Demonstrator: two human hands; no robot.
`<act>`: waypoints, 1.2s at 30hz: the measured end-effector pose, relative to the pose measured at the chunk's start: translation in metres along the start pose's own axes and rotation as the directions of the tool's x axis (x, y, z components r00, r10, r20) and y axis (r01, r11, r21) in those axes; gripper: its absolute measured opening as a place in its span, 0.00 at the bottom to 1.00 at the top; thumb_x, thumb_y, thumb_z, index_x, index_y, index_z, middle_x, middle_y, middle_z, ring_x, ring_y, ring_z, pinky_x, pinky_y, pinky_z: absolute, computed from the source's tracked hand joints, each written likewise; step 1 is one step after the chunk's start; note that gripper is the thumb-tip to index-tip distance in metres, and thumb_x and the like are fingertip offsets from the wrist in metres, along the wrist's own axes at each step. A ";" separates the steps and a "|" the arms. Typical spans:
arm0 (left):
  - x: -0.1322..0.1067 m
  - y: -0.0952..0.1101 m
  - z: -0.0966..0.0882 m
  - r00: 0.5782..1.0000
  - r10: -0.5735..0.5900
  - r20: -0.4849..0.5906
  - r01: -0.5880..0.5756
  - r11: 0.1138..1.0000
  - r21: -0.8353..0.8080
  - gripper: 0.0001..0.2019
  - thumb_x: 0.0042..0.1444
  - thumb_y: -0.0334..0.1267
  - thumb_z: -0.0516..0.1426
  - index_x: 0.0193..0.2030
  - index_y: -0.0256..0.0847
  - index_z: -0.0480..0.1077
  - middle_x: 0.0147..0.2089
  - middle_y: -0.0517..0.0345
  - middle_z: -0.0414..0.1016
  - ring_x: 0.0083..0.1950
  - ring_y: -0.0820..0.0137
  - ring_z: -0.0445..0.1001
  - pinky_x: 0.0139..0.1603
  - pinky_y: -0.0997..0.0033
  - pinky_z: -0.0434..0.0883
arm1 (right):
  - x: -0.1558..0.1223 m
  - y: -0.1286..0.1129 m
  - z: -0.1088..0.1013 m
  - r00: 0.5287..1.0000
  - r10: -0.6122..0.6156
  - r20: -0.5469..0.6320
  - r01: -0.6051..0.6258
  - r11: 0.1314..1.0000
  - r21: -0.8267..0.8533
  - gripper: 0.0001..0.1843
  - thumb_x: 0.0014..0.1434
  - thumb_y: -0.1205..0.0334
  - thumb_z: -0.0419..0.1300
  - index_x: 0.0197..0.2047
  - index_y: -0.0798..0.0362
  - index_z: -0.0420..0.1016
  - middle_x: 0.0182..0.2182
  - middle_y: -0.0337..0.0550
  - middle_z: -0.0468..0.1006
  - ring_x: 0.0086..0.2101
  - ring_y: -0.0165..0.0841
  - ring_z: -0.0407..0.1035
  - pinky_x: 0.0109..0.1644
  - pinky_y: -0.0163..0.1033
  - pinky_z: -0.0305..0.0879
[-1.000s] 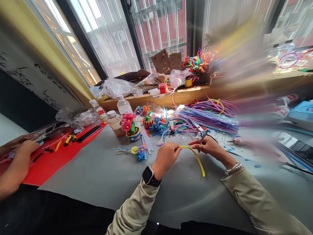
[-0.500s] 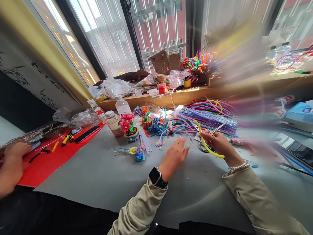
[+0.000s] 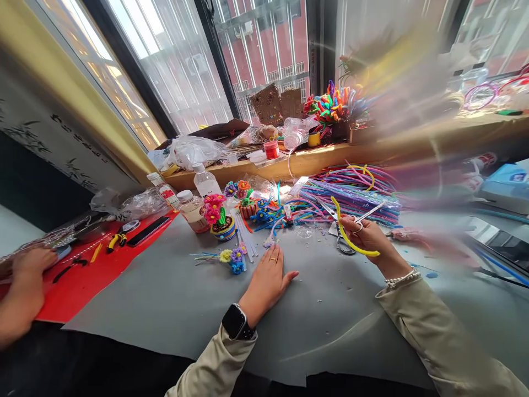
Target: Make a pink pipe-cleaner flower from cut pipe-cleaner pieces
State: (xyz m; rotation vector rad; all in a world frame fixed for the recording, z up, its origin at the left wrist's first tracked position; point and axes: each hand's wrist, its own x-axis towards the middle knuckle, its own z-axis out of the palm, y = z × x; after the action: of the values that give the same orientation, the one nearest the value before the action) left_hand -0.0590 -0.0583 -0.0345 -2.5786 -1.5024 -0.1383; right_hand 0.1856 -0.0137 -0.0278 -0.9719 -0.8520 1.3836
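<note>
My right hand [image 3: 370,240] is raised over the mat, its fingers closed around a bent yellow pipe cleaner [image 3: 340,218] and small silver scissors [image 3: 374,210]. The scissors' blades point up and to the right. My left hand [image 3: 265,281] lies palm down on the grey mat [image 3: 173,309], fingers stretched forward and thumb out to the side. Its fingertips are close to a small pale purple flower [image 3: 269,242] and some scraps. Beneath my right hand lies a second pair of scissors with black handles [image 3: 345,246]. A little bunch of pipe-cleaner flowers [image 3: 236,258] lies left of my left hand.
A potted pink pipe-cleaner flower [image 3: 223,227] stands near plastic bottles [image 3: 192,209]. Bundles of coloured pipe cleaners [image 3: 351,196] lie at the back. On the left, another person's hand [image 3: 35,259] rests on a red mat [image 3: 95,284] with pliers [image 3: 117,241] and a phone [image 3: 149,230].
My left hand has moved left and toward me, now flat on the mat near the pale flower. My right hand keeps the pipe cleaner and scissors in nearly the same place.
</note>
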 end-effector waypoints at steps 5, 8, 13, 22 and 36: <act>0.019 0.033 -0.009 0.983 0.182 -0.015 -0.183 0.980 -0.081 0.30 0.55 0.52 0.40 0.54 0.27 0.55 0.59 0.38 0.55 0.61 0.61 0.52 0.58 0.61 0.56 | 0.003 0.003 -0.004 1.000 0.015 0.001 -0.015 0.998 -0.055 0.17 0.36 0.54 0.66 0.21 0.56 0.65 0.13 0.30 0.59 0.13 0.17 0.46 0.14 0.29 0.37; 0.029 0.061 -0.012 0.932 0.362 -0.008 -0.358 0.918 -0.172 0.28 0.55 0.51 0.39 0.53 0.30 0.57 0.58 0.42 0.57 0.60 0.65 0.54 0.58 0.68 0.55 | 0.004 0.002 -0.008 1.000 0.018 -0.021 -0.020 0.996 -0.085 0.17 0.35 0.52 0.66 0.22 0.55 0.67 0.14 0.31 0.60 0.13 0.19 0.48 0.14 0.30 0.39; 0.018 0.057 -0.004 0.991 0.130 -0.035 -0.134 0.984 -0.122 0.28 0.54 0.49 0.44 0.54 0.28 0.55 0.57 0.36 0.58 0.59 0.59 0.55 0.55 0.60 0.59 | 0.004 0.002 -0.007 1.000 0.025 -0.015 -0.026 0.997 -0.076 0.17 0.34 0.52 0.66 0.22 0.55 0.67 0.14 0.32 0.61 0.14 0.20 0.49 0.14 0.30 0.40; -0.006 0.029 0.003 0.996 -0.060 -0.059 0.062 0.998 0.018 0.28 0.54 0.50 0.44 0.52 0.26 0.57 0.53 0.33 0.62 0.56 0.55 0.60 0.53 0.53 0.60 | -0.006 -0.005 0.004 0.997 0.065 -0.028 -0.067 0.995 -0.076 0.17 0.35 0.54 0.67 0.18 0.57 0.66 0.14 0.31 0.59 0.15 0.19 0.49 0.16 0.30 0.41; 0.022 0.006 -0.010 0.988 -0.151 -0.026 0.148 0.986 -0.077 0.19 0.51 0.22 0.44 0.50 0.36 0.59 0.39 0.50 0.72 0.42 0.66 0.70 0.41 0.66 0.67 | -0.005 -0.003 0.005 0.997 0.074 -0.017 -0.075 0.991 -0.112 0.18 0.34 0.53 0.66 0.17 0.56 0.64 0.14 0.31 0.57 0.14 0.19 0.48 0.15 0.31 0.41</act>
State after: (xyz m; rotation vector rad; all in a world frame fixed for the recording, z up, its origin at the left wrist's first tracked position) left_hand -0.0431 -0.0441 -0.0222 -2.5044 -1.7096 -0.2567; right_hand 0.1824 -0.0185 -0.0230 -1.1076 -0.8992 1.4031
